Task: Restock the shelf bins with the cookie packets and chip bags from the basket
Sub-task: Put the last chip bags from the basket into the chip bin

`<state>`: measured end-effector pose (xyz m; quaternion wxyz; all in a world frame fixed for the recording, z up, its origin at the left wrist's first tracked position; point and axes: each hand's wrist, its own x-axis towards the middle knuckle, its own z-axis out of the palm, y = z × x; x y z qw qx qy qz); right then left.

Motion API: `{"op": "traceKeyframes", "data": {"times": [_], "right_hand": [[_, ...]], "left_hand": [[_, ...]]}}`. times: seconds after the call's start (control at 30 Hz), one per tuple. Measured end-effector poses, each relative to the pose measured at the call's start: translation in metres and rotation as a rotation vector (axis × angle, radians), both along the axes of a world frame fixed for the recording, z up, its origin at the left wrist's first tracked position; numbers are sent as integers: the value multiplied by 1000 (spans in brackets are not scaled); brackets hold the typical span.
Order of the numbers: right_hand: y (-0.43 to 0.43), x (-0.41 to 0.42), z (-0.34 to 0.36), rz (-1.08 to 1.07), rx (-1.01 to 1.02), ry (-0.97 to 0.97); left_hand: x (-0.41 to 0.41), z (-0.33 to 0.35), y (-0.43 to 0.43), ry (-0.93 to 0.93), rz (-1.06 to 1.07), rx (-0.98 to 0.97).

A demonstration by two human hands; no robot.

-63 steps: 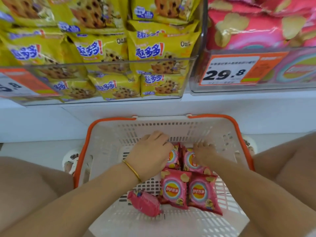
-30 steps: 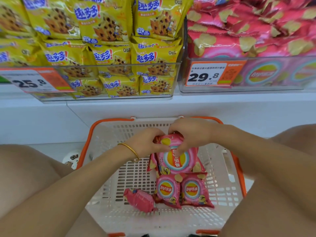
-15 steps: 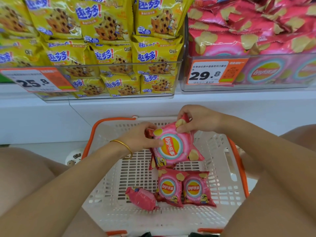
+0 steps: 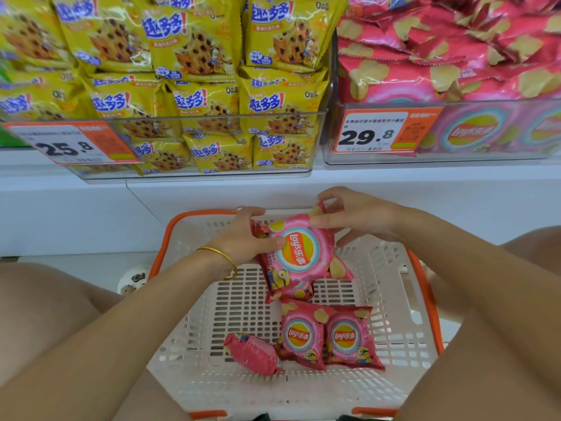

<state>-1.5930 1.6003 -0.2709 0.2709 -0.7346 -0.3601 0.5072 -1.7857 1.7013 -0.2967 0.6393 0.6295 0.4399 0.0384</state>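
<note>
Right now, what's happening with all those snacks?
A person is restocking a shelf. Both hands hold a pink chip bag over the white basket: the left hand grips its left edge, the right hand pinches its top corner. A second bag seems tucked behind it. Three more pink bags lie on the basket floor. Above, the chip bin and the cookie bin are already quite full.

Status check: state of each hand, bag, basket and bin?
Left hand, grips raised bag's left edge.
Right hand, pinches its top corner.
Pink Lay's chip bag, raised, tilted.
Two pink chip bags, flat in basket.
Third pink bag, beside them, logo hidden.
White slotted plastic basket, orange-rimmed, three bags inside.
Clear bin of yellow cookie packets, full.
Clear bin of pink chip bags, heaped above rim.
</note>
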Motion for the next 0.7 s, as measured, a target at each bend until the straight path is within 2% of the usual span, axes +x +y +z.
{"op": "traceKeyframes", "data": {"times": [0.07, 0.17, 0.2, 0.33, 0.43, 0.5, 0.63, 0.7], "right_hand": [[1, 0, -3, -15, -53, 13], [0, -2, -7, 85, -106, 61], [-1, -2, -7, 107, -92, 68], [-2, 5, -2, 202, -60, 34], [-5, 4, 4, 257, -45, 10], [-10, 1, 14, 177, 28, -15], [-35, 4, 48, -231, 246, 140], [-55, 2, 69, -186, 295, 156]], "left_hand": [[1, 2, -2, -34, 69, -58], [1, 2, -2, -28, 123, -158], [1, 2, -1, 4, 82, -155], [-3, 13, -3, 169, -297, 74], [-1, 16, -10, 69, -327, 73], [0, 19, -14, -14, -281, 110], [0, 44, -21, -127, -121, 162], [5, 66, -28, -201, -101, 200]]}}
